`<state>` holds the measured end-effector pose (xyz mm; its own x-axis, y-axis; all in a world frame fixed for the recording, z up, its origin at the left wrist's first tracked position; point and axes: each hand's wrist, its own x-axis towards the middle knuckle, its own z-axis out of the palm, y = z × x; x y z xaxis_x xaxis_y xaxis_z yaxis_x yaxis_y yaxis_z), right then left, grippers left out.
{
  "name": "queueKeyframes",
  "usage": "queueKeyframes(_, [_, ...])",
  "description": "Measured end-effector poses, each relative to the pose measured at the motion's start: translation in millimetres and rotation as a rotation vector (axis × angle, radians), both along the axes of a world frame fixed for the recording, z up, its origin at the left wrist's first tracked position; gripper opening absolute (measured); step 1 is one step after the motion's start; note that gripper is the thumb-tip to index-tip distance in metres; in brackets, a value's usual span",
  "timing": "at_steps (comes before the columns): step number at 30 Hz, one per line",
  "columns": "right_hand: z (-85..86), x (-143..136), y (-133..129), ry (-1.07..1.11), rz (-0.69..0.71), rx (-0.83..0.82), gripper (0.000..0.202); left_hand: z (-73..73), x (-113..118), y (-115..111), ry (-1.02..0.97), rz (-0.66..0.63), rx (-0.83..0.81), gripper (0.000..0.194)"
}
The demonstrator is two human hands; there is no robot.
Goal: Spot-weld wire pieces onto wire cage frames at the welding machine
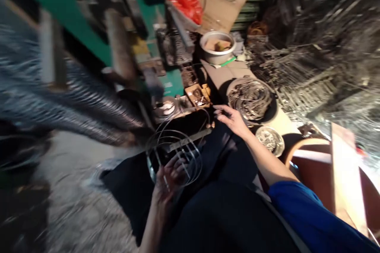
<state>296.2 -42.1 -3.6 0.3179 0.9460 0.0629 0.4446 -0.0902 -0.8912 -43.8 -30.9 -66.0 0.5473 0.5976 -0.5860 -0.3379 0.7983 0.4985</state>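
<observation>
My left hand [170, 174], low in the middle of the head view, has its fingers curled on a round wire frame [194, 172]. The frame is made of thin metal rings joined by straight rods, and blur softens its edges. My right hand [233, 120] is stretched forward over my dark-clothed lap, fingers and thumb apart, with nothing visible between them. Just beyond its fingertips sits a small open box [198, 95] of little parts. A flat metal bar [190, 139] lies between the two hands, behind the wire frame.
A large basin of bent wire pieces [249, 99] and a smaller bowl of metal parts [270, 141] stand right. A brown bucket [308, 144] bears a wooden board [347, 174]. Green machinery [65, 16] rises left; stacked wire racks [308, 83] fill the right.
</observation>
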Motion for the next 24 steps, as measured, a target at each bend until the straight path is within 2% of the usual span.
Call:
queueKeyframes(1, [-6.3,29,-15,-0.113,-0.11,-0.102,0.049,-5.3,0,4,0.021,-0.01,0.009,0.064])
queueKeyframes(3, [-21.5,82,-55,-0.33,-0.377,-0.415,0.045,-14.1,-1,12,0.083,-0.015,0.021,0.065])
queueKeyframes(4, [-30.9,103,-78,-0.38,-0.463,-0.537,0.042,-17.1,-1,15,0.129,-0.004,0.028,0.066])
queueKeyframes(6, [-54.0,130,-122,-0.416,-0.547,-0.715,0.033,-20.3,-3,23,0.239,0.027,0.042,0.066])
queueKeyframes(9, [-93.9,136,-171,-0.41,-0.566,-0.897,0.026,-18.5,-6,34,0.386,0.053,0.1,0.062])
queueKeyframes(12, [-124.2,127,-196,-0.423,-0.557,-0.975,0.029,-8.3,-5,42,0.483,0.116,0.188,0.057])
queueKeyframes(15, [-135.1,124,-209,-0.456,-0.525,-0.972,0.024,6.4,-1,42,0.547,0.178,0.245,0.054])
queueKeyframes(18, [-140.5,130,-217,-0.479,-0.473,-0.978,0.022,15.0,-3,45,0.548,0.196,0.278,0.061])
queueKeyframes(24, [-169.8,141,-231,-0.556,-0.436,-1.037,0.022,11.8,-22,66,0.534,0.203,0.34,0.065])
